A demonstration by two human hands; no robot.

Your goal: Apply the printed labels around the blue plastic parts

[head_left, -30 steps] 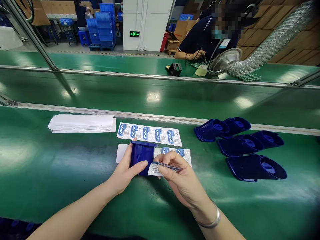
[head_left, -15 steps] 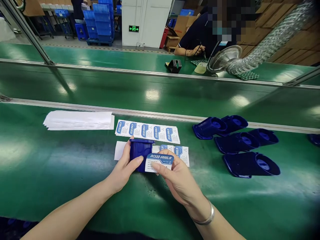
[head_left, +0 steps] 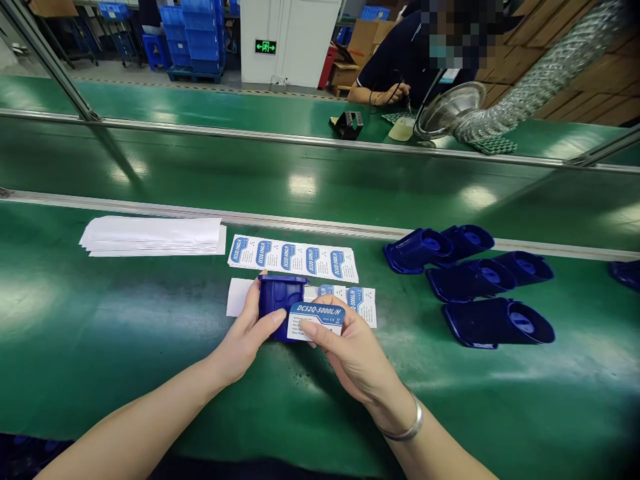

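Observation:
My left hand (head_left: 245,337) is closed around a dark blue plastic housing (head_left: 281,291), thumb on its near face. In my right hand (head_left: 347,353) a white and blue label (head_left: 316,320) printed "DC52Q-5000L/H" is pinched between thumb and fingers. The label overlaps the right part of the housing; whether the two touch, I cannot tell. Under and behind the housing lies a partly used label sheet (head_left: 362,308), its left part blank. Just beyond it rests a full sheet of labels (head_left: 293,259).
Several similar blue housings (head_left: 500,323) lie on the green bench at the right. A stack of white paper (head_left: 153,237) is at the left. A metal rail (head_left: 300,139) crosses beyond; a co-worker's hand (head_left: 393,95) and a silver duct (head_left: 540,73) are past it.
The view has shifted slightly, so everything sits a little higher in the picture. Both hands keep their hold on the housing and the label, with hardly any movement between them.

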